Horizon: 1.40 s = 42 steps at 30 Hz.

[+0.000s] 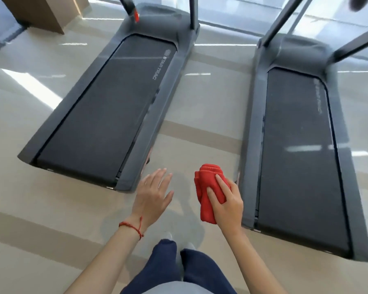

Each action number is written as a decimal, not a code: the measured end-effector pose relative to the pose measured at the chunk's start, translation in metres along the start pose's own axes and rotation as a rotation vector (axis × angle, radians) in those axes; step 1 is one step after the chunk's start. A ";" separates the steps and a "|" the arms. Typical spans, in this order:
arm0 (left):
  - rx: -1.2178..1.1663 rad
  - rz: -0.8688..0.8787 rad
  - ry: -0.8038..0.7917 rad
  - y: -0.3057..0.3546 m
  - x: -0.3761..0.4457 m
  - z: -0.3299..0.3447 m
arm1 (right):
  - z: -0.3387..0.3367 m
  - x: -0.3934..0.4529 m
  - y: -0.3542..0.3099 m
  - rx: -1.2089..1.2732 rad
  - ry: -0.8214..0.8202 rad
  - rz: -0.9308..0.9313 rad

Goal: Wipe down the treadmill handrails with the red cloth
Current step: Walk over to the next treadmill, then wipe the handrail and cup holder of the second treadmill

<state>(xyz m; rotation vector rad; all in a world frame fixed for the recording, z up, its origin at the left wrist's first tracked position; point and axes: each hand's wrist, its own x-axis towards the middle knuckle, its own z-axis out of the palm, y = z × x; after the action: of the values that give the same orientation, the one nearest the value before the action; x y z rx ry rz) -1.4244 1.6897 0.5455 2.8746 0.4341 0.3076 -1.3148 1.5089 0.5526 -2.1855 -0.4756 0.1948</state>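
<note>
the person stands on a pale, glossy floor (210, 85) facing the rear ends of two dark grey treadmills. the left treadmill (106, 107) has "star trac" printed in light letters along the right edge of its belt, with a round logo at the top of the wording. the right treadmill (302, 149) carries similar lettering in the same place, too blurred to read. dark uprights rise from the front of each machine; a red tag (137, 16) sits on the left treadmill's upright.

the right hand (227, 203) grips the red cloth (208, 187), bunched into folds, fingers curled over it, held in the air between the two machines. the left hand (152, 197) holds nothing, fingers straight and slightly spread, with a red string bracelet (132, 227) on the wrist. dark blue trousers (178, 268) show below.
</note>
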 end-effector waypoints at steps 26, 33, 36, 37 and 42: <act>-0.070 0.170 -0.043 0.091 0.315 0.036 | -0.134 0.260 0.045 0.054 0.232 -0.035; -0.107 0.237 0.015 0.114 0.399 0.032 | -0.175 0.331 0.049 0.061 0.292 -0.080; -0.106 0.279 0.047 0.119 0.438 0.032 | -0.184 0.362 0.049 0.059 0.312 -0.066; -0.110 0.294 0.057 0.120 0.453 0.033 | -0.186 0.374 0.048 0.056 0.323 -0.065; -0.151 0.379 0.092 0.123 0.527 0.038 | -0.199 0.431 0.043 0.054 0.344 -0.070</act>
<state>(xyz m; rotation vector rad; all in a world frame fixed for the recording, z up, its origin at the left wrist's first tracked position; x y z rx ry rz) -0.8903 1.7325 0.6304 2.7843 -0.1218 0.5118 -0.8490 1.5133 0.6528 -2.0893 -0.3462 -0.2026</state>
